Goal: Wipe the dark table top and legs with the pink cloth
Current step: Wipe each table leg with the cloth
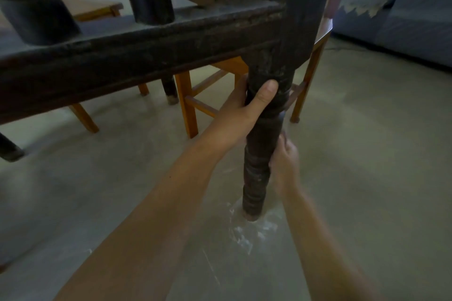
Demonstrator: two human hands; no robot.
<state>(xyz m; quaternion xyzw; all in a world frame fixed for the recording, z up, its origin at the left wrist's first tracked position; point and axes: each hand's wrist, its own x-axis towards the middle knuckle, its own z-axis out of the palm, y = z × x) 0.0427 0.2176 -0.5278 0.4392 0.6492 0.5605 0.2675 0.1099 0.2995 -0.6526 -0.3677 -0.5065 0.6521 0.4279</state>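
The right hand (285, 161) curls against the lower table leg (259, 154), its cloth hidden so its hold is unclear, while the left hand (247, 107) wraps the leg higher up, probably steadying it, with wooden chairs (190, 105) and a sofa (403, 19) beyond.

Dim, flat indoor light is falling here; the floor (367, 154) is showing soft shadows, the right hand (285, 161) is blurring, and wide-angle distortion is bending the frame edges.
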